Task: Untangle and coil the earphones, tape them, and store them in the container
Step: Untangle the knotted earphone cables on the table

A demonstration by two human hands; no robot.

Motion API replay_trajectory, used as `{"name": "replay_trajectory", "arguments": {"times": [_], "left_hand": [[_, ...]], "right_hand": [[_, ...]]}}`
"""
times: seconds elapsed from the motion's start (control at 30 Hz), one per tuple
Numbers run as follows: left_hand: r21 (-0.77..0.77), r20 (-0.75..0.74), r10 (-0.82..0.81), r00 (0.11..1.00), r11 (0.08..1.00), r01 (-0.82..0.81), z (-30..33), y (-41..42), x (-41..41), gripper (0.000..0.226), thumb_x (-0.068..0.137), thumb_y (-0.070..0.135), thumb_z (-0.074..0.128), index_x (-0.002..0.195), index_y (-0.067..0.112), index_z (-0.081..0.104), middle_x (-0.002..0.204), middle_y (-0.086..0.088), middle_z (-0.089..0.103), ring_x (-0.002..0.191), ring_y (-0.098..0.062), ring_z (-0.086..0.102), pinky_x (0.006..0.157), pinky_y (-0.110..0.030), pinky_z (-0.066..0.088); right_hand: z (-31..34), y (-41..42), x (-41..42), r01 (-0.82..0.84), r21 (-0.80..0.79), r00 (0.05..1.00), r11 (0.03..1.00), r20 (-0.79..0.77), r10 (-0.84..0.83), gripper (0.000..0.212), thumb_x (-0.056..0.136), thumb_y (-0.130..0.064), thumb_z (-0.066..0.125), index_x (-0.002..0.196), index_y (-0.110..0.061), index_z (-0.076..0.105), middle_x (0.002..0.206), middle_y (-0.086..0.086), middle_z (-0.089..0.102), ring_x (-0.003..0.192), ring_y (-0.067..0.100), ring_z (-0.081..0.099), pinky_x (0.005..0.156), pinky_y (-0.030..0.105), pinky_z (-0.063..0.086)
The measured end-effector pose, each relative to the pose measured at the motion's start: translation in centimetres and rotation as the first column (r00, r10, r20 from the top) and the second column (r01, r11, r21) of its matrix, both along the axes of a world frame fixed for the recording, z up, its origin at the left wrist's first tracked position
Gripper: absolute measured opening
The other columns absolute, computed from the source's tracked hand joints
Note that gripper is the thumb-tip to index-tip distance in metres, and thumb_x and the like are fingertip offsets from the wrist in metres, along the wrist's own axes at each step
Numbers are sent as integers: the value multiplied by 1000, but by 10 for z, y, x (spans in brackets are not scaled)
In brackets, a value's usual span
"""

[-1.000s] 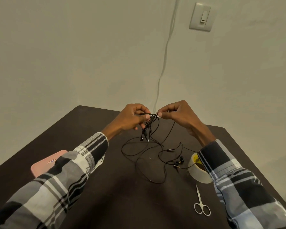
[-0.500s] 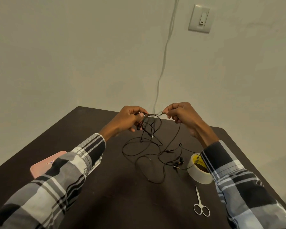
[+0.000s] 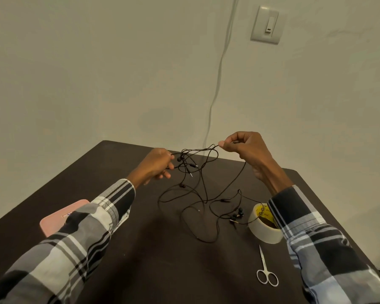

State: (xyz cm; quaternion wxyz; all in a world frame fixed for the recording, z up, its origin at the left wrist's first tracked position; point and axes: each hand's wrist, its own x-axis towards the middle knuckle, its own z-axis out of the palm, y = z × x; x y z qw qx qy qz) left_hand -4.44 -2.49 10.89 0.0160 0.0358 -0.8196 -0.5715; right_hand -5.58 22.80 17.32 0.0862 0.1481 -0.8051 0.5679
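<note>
Black tangled earphones (image 3: pixel 198 194) hang between both hands and trail in loops over the dark table (image 3: pixel 162 270). My left hand (image 3: pixel 158 165) pinches the cable near a knot of strands with an earbud beside it. My right hand (image 3: pixel 244 147) is raised higher and pinches another strand, pulling it taut to the right. More earbuds (image 3: pixel 237 215) lie on the table by the roll of tape (image 3: pixel 264 227). A pink container (image 3: pixel 62 218) lies flat at the left, partly hidden by my left sleeve.
Small silver scissors (image 3: pixel 266 270) lie near the front right, just below the tape roll. The table's back edge meets a plain wall with a thin cable running down it and a switch plate (image 3: pixel 267 25) high up.
My hands have moved apart, the right one up and to the right, the left one slightly left. The knot between them has spread into looser strands.
</note>
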Motion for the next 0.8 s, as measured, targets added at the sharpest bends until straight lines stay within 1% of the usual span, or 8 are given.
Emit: {"name": "replay_trajectory", "arguments": {"times": [0.07,0.2,0.33,0.43,0.53,0.63,0.73,0.8], "left_hand": [[-14,29,32,999,999,-32,-6,-2,-1,21,103,16,37,107,8,56,87,-8,67,46,-12,58,36,-16,35],[88,111,85,990,992,-95,-14,-4,-3,28,100,11,32,120,3,50,88,-14,72,46,-15,62,34,-17,34],[127,141,126,982,981,-144,-18,-10,-3,36,100,14,29,130,0,42,81,-14,76,46,-17,64,33,-17,34],[105,152,134,979,983,-151,-24,-17,0,40,104,19,27,131,-7,41,75,-11,76,44,-16,62,34,-17,34],[120,160,145,976,979,-165,-33,-22,1,41,106,24,29,132,-5,42,76,-9,77,45,-15,61,35,-17,33],[158,206,116,972,976,-150,-37,-22,4,50,106,44,27,134,4,40,83,-9,77,48,-17,65,33,-16,34],[149,252,29,967,987,-68,-37,-18,6,69,95,70,24,118,9,48,92,-11,77,59,-22,71,36,-18,37],[113,274,-34,961,994,3,-36,-14,6,73,89,77,26,113,13,51,100,-13,74,63,-22,72,40,-19,38]], "right_hand": [[-2,-1,1,7,15,1000,1000,11,-7,16,83,-18,80,74,-14,68,63,-10,70,57,-7,60,51,8,43],[-4,-1,1,26,-5,999,1000,40,-26,12,89,-16,74,82,-12,65,81,1,78,68,7,68,58,22,51],[-1,4,2,84,-168,996,982,21,-82,7,93,-10,69,91,-5,64,78,4,78,64,8,69,55,19,52],[2,11,2,141,-309,990,940,26,-140,7,94,-8,67,91,-6,61,80,9,76,65,14,66,54,21,50],[2,15,2,156,-356,987,921,30,-155,9,95,-8,67,89,-9,60,81,11,76,66,16,67,55,22,50],[-1,13,3,151,-348,988,925,32,-149,7,94,-7,67,92,-8,60,80,11,76,64,16,67,54,21,51],[-2,9,3,134,-290,991,948,32,-131,5,94,-4,66,96,-5,63,80,9,77,62,15,66,53,21,51],[-3,6,2,118,-234,993,965,34,-113,5,94,-4,65,98,-5,67,77,5,77,60,12,66,52,20,51]]}}
